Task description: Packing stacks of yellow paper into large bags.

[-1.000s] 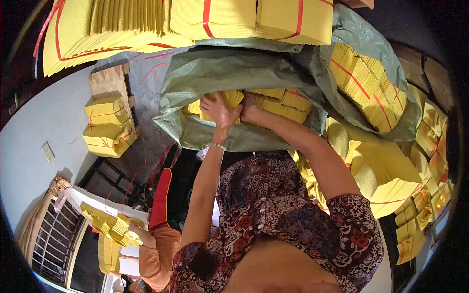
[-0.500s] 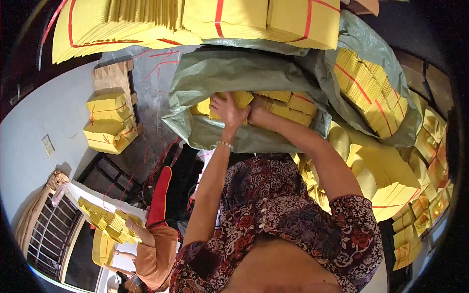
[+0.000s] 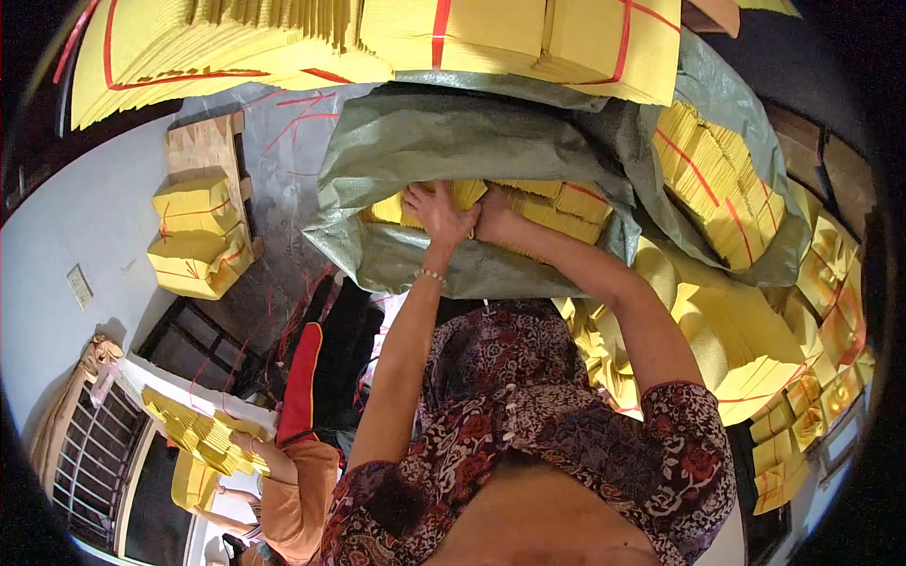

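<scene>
Inside the mouth of a green woven sack (image 3: 377, 146), both my hands are on a bundle of yellow paper (image 3: 464, 194). My left hand (image 3: 439, 215), with a beaded bracelet at the wrist, grips the bundle's near side with fingers spread over it. My right hand (image 3: 493, 215) is closed at the right edge of the same bundle, its fingertips partly hidden. More yellow paper bundles (image 3: 578, 203) tied with red strap lie in the sack to the right of my hands.
Large strapped yellow paper stacks (image 3: 491, 38) stand beyond the sack. Another filled sack (image 3: 746, 104) is at the right, with loose yellow stacks (image 3: 736, 330) below it. Two bundles (image 3: 193, 231) rest by a wooden board at the left. A co-worker in an orange top (image 3: 300, 500) handles yellow paper lower left.
My view has shifted slightly. Both hands stay on the same bundle in the sack, with hardly any movement. The co-worker's arm and paper have moved a little.
</scene>
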A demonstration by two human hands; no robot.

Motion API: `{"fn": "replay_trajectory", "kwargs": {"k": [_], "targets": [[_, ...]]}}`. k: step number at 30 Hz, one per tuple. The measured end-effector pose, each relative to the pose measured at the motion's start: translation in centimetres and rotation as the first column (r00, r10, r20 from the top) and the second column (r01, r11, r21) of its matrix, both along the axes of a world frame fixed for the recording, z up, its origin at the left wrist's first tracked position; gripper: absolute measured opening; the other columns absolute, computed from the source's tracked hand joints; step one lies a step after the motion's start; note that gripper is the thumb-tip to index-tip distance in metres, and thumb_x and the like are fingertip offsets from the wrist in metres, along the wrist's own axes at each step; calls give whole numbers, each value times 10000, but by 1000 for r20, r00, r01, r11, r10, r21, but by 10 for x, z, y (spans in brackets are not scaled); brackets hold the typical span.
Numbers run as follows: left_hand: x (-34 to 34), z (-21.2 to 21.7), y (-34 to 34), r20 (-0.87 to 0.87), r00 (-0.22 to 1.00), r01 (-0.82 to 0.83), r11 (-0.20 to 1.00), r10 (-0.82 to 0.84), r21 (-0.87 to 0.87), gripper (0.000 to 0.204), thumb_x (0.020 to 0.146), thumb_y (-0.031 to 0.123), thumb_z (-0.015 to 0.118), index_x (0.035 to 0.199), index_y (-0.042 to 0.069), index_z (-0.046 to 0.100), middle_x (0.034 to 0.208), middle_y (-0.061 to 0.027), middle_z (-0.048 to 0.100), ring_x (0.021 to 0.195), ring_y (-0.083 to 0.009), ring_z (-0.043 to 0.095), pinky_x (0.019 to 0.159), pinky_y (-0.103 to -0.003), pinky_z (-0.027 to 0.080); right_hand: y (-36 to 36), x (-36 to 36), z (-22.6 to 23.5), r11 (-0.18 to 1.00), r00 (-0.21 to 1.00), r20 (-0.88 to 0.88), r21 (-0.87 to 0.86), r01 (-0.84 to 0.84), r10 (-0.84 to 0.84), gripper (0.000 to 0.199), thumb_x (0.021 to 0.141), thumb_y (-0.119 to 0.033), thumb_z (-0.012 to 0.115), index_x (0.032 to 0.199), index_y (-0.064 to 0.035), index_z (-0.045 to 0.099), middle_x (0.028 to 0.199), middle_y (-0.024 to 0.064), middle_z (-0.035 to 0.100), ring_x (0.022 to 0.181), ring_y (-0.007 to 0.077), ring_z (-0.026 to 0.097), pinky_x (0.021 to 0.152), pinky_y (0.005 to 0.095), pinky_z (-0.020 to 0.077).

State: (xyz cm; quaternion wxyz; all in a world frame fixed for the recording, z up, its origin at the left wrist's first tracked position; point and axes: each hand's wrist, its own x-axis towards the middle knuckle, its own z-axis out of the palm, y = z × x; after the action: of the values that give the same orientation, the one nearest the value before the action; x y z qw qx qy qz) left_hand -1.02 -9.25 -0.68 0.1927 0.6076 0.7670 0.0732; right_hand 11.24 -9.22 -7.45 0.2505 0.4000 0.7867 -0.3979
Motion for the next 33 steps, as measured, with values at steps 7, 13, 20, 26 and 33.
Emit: {"fn": "replay_trajectory", "kwargs": {"k": [7,13,20,26,33], "targets": [[-20,-5,-18,-18,999,-36,995,38,96,922,543,597,689,1255,67,440,1220,-350,339,1123,-509,306,958,-623,204,-14,-15,81,953,971,163,217,-210,177,518,853,-189,431,1331,9,409,1401,149,389,1355,283,255,1128,482,125],[-20,-17,-24,-13,998,57,979,-56,195,959,599,673,634,1311,70,410,1301,-371,302,1217,-552,248,990,-656,171,-25,20,92,932,997,-72,362,-4,32,622,782,-208,560,1323,48,391,1440,154,310,1378,298,200,1125,499,121],[-20,0,-13,63,993,89,976,-103,197,918,670,631,629,1330,44,381,1367,-310,256,1282,-523,169,1007,-652,150,-35,32,82,900,952,-277,372,228,-126,689,776,-206,604,1364,31,333,1464,180,247,1382,331,172,1107,511,159],[-30,19,-32,196,973,96,987,-120,126,938,729,502,640,1423,21,231,1428,-311,184,1325,-504,108,1035,-630,126,-46,33,88,849,919,-336,406,339,-206,655,858,-250,547,1392,22,281,1468,171,241,1378,334,181,1111,503,148],[-57,1,-39,38,983,178,984,-178,15,766,859,386,528,1458,64,177,1446,-276,210,1325,-479,180,1063,-601,134,-16,-13,65,875,977,-207,482,57,50,714,873,-436,473,1419,-25,270,1502,102,221,1396,262,172,1129,482,93]]}}
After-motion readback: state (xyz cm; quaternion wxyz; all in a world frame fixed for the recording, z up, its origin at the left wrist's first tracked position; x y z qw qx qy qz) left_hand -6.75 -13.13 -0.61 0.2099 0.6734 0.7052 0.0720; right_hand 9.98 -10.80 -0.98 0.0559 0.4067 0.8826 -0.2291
